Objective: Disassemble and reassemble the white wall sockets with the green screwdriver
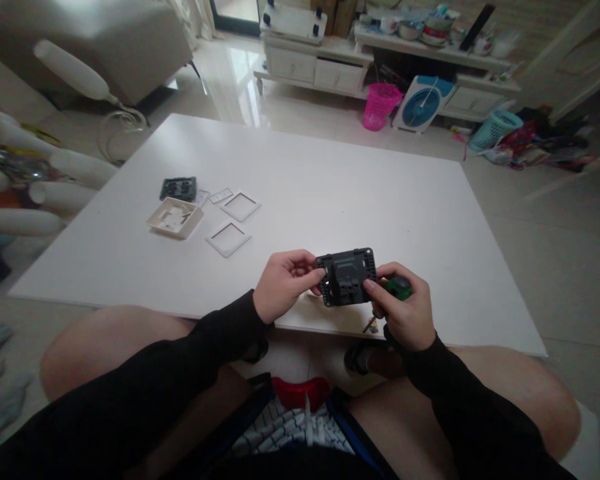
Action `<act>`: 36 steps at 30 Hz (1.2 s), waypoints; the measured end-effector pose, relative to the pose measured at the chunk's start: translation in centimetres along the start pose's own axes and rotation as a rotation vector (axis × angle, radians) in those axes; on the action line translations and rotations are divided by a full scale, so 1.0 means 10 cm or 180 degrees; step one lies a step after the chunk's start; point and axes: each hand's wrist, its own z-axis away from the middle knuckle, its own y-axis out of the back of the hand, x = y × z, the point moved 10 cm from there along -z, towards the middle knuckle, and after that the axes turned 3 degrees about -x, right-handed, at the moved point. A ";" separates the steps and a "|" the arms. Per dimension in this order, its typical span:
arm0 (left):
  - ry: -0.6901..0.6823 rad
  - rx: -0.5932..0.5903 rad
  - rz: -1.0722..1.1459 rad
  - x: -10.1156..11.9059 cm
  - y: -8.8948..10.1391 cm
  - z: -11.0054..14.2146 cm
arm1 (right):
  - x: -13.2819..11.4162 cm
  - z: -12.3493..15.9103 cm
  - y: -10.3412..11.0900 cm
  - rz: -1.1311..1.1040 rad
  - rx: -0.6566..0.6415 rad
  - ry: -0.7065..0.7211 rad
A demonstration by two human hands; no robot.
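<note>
Between my two hands, above the near edge of the white table [300, 180], is a black plastic socket module [347, 279] with a rectangular frame. My left hand [287, 283] pinches its left edge between thumb and fingers. The thumb of my right hand [405, 307] presses on its lower right corner. That same hand also holds a screwdriver [399, 287] with a green and black handle, its shaft pointing down to the left. Small colourful bits [373, 326] lie at the table edge by the shaft, too small to name.
On the table's left lie a white back box [175, 217], another dark socket module [179, 189], two white square frames [229, 239] and thin pale plates [221, 195]. Beyond the table stand a pink basket [380, 107], a blue fan [423, 103] and low white cabinets [293, 65].
</note>
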 end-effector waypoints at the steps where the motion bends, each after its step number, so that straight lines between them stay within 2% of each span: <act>1: 0.0040 -0.0057 0.0045 -0.01 -0.02 0.00 | 0.01 0.00 0.00 -0.0016 -0.0013 -0.0030; 9: 0.0270 -0.0642 0.0305 -0.04 -0.20 0.02 | 0.15 -0.01 0.00 -0.0419 -0.0069 -0.0383; 20: 0.0333 -0.0564 0.0221 -0.05 -0.15 0.02 | 0.15 0.01 -0.04 -0.0382 -0.0111 -0.0486; 29: 0.0313 -0.0453 0.0290 -0.03 -0.14 0.02 | 0.09 0.00 -0.04 -0.0271 -0.0106 -0.0378; 36: 0.0414 -0.0598 0.0467 -0.04 -0.19 0.03 | 0.18 0.00 -0.03 -0.0450 -0.0110 -0.0538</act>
